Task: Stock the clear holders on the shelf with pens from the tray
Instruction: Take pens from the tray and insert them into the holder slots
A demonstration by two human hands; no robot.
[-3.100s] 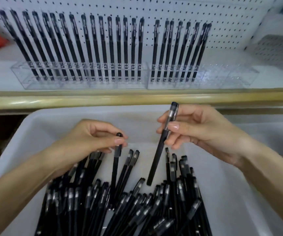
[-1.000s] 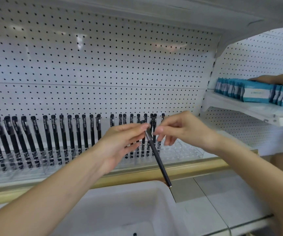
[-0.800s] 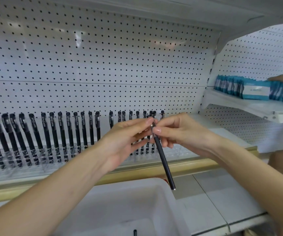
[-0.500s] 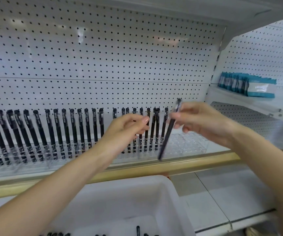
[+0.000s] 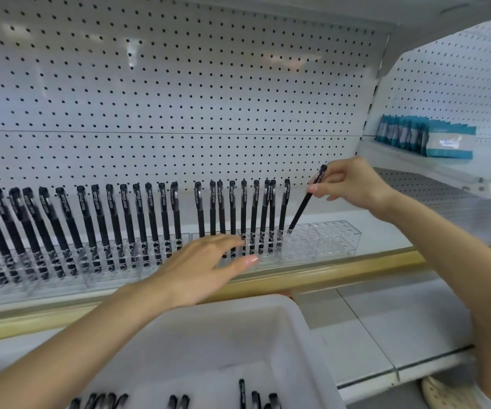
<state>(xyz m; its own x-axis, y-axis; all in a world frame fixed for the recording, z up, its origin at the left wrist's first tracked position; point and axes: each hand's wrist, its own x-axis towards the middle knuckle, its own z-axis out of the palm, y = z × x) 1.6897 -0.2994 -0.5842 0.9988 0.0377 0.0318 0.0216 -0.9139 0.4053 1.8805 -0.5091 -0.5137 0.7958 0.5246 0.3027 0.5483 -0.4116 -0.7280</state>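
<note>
- Black pen [image 5: 303, 206], slanted, is pinched near its cap by the fingertips of the right hand [image 5: 353, 184]. Its tip sits at the mouth of a free slot in the right holder [image 5: 327, 240], just beside the last standing pen.
- Step in hand, as I judge it: seating this one pen in the holder on the shelf [image 5: 327, 276].
- Next move calls for tipping the pen upright over the slot, pushing it down until it stands like its neighbours, then letting go without knocking the row.
- Left hand [image 5: 205, 267] is released and holds nothing, with its fingers straight and spread in front of the holders. Whether it touches the plastic I cannot tell.
- Count, holders: two clear ones in view, the left holder [image 5: 105, 261] and the right one.
- Count, pens standing: nine in the right holder. At least fourteen stand in the left, where the frame edge cuts the row.
- Count, pens held: one.
- White tray [image 5: 297, 320] lies below the shelf edge. Several pen caps show at its bottom, cut off by the frame, so no firm count.
- Many slots to the right of the pen are unfilled, so the stocking looks well short of done.
</note>
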